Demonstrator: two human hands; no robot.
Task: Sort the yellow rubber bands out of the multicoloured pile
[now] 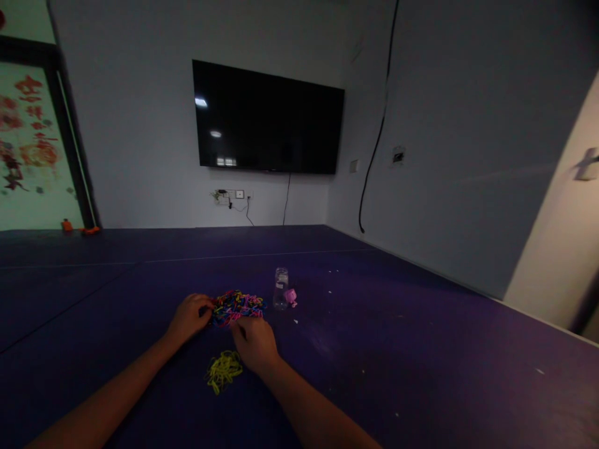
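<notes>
"Purple, that floor point(421, 362). What is lying on it?"

"Loop-like bands, mostly. The multicoloured pile of bands point(239, 304) sits between the hands, with pink, blue, red and yellow all tangled together."

"And the left hand point(191, 315)?"

"At the pile's left edge, thumb and fingers curled towards it. Whether they grip a band, I cannot tell."

"The right hand point(257, 343)?"

"At the near edge, back of the hand upwards, fingers bent (its fingertips are hidden, so I cannot say if they are closed on anything)."

"Anything else close by?"

"Nearer the wearer, a yellow-green heap of bands point(223, 369), apart from the pile and just beside the right hand. Right of the pile, a transparent bottle point(281, 292), with a small pink object point(291, 295) next to it."
</notes>
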